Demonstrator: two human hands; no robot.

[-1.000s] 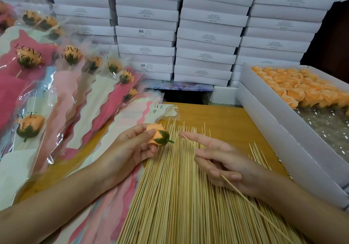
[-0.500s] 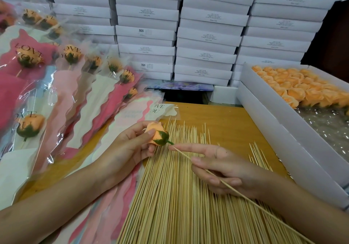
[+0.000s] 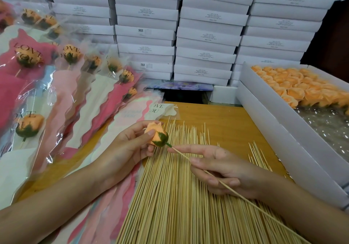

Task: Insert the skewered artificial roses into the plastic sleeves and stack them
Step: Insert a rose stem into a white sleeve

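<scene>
Far left: finished sleeves (image 3: 62, 96) lie fanned in an overlapping stack, each with a rose head up top and its stick running down inside. Just right of them, a stack of empty sleeves (image 3: 132, 114) lies flat on the surface (image 3: 226, 123), open ends pointing away from the person, partly under the left forearm.

Left hand (image 3: 128, 149) pinches one orange rose (image 3: 157, 134) between thumb and fingertips, above the sleeve/stick boundary. Green base and stub point down-right, toward the other hand.

Key relation: the skewer (image 3: 251, 202) tip sits right at that green stub, touching or just about to, can't tell which. Its long axis runs from the stub down-right past the right wrist, roughly in line with the stub's direction.

Right hand (image 3: 222, 168) grips the skewer with curled fingers, index finger stretched along it toward the tip as a guide. Both hands hover over the loose pile of skewers (image 3: 179, 196).

My read: this is the skewering step, sleeving not yet started for this rose. Next push goes along the stick axis, up-left into the base. The left hand is nearer the empty sleeves, so it likely feeds afterwards.

Right: white box (image 3: 283, 130) part-filled with spare roses (image 3: 302, 90). Stacked white cartons (image 3: 207, 36) behind.
</scene>
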